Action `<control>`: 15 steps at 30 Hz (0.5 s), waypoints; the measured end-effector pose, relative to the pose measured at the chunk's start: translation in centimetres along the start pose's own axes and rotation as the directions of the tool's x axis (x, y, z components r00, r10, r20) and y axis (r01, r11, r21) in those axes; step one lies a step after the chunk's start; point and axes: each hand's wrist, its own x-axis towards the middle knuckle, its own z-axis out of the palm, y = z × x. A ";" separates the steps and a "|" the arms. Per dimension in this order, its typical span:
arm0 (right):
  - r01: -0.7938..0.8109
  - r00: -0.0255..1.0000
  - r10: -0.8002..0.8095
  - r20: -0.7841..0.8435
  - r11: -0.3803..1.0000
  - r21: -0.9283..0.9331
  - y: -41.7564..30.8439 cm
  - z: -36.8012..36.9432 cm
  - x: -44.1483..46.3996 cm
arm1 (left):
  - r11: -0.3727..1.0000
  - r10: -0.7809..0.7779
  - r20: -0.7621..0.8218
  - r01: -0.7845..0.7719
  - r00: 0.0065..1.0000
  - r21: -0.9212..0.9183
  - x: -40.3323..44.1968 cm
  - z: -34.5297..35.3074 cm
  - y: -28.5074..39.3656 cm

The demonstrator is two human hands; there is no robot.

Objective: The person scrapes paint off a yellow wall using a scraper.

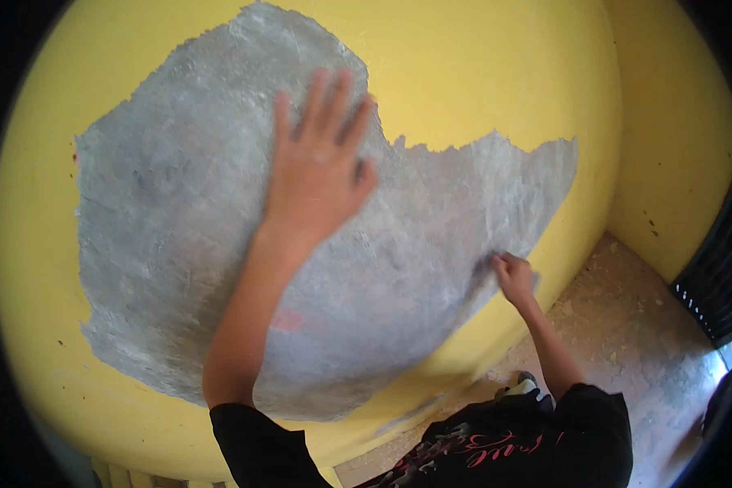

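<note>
So you're facing a yellow wall (480,65) with a big ragged grey patch (163,195) across the middle, and your left forearm blocks a fair bit of it. There's a pinkish smudge (287,320) just beside that arm. Off to the right you've got a dirty floor (602,301) and a black slatted thing (716,268), cut off at the edge. Your black shirt (537,439) has red script on it, too creased to read, and it hides part of the floor. Your left hand (313,175) is over the patch, fingers apart. Your right hand (514,278) is at the patch's lower right edge, fingers curled together, but it's blurry, so I can't swear whether it's gripping anything.
</note>
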 end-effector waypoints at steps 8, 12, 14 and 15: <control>-0.748 0.514 0.801 -0.309 0.241 -0.619 32.8 -19.2 -45.8 | 0.813 0.553 0.340 -0.405 0.760 -0.418 -7.6 9.2 17.8; -0.723 0.470 0.759 -0.451 0.039 -0.689 30.9 -22.4 -60.3 | 0.694 0.603 0.347 -0.257 0.719 -0.672 -12.6 11.4 27.7; -0.920 0.332 0.587 -0.738 0.027 -0.392 33.7 -23.0 -69.3 | 0.618 0.611 0.344 -0.159 0.713 -0.770 -16.1 11.8 32.0; -0.822 0.473 0.589 -0.655 0.028 -0.569 27.1 -22.8 -66.0 | 0.554 0.610 0.368 -0.046 0.702 -0.831 -18.2 11.8 34.2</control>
